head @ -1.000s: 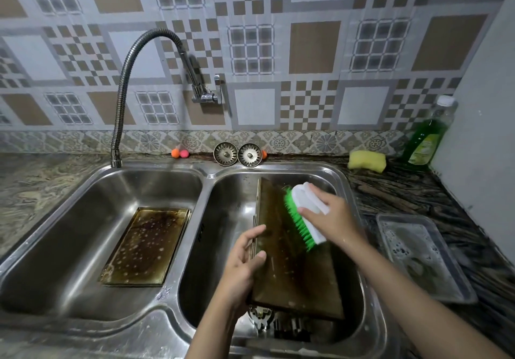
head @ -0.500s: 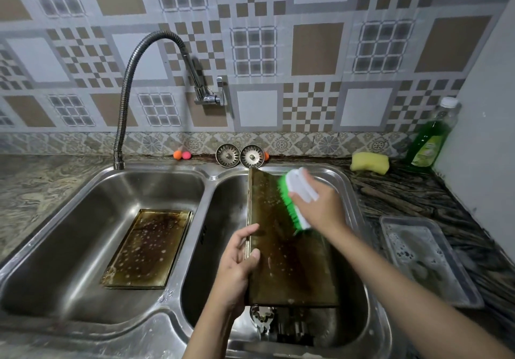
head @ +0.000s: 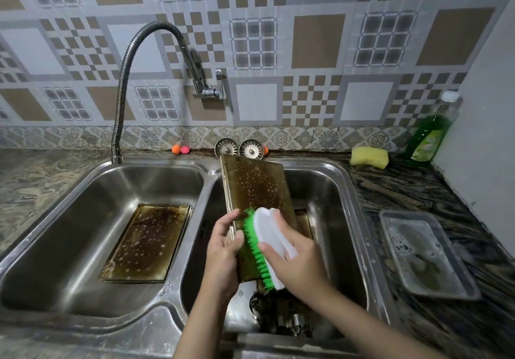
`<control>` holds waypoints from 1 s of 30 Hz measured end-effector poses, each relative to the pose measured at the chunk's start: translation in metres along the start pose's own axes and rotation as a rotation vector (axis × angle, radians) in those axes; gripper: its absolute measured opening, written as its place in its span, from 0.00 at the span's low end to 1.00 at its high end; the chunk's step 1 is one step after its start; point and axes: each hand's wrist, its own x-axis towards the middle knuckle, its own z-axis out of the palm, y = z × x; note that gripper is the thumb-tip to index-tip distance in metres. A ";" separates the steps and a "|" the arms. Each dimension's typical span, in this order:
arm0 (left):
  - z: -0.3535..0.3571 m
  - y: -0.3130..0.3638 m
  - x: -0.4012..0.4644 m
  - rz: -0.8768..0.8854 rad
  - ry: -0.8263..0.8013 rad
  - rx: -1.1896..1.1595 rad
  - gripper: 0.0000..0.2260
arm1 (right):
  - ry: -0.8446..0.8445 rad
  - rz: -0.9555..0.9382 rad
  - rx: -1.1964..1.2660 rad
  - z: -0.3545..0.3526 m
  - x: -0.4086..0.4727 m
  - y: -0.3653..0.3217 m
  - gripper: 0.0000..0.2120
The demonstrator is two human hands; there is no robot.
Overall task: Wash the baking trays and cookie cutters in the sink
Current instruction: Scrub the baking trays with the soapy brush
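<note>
Over the sink [head: 354, 191], left hand [head: 223, 258] grips baking tray [head: 256, 188]; right [head: 295, 261] clasps brush [head: 264, 244]

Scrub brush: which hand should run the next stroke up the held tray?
Right. The right hand already grips the scrub brush, bristles against the held tray. The left hand has its grip on the tray's left edge, propping it over the right basin; letting go would likely drop it.

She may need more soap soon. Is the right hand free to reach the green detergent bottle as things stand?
Probably not yet: the right hand grips the scrub brush. The path to the detergent bottle over the counter looks open.
</note>
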 end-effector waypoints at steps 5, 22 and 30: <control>0.000 -0.002 -0.015 0.024 -0.173 0.214 0.24 | 0.190 0.074 -0.105 -0.038 0.096 0.004 0.29; 0.011 0.004 -0.004 -0.021 -0.215 0.169 0.35 | 0.119 -0.052 0.043 -0.010 0.036 -0.031 0.32; 0.013 -0.001 0.000 0.034 -0.046 0.142 0.21 | 0.045 0.055 -0.131 -0.005 0.090 -0.056 0.32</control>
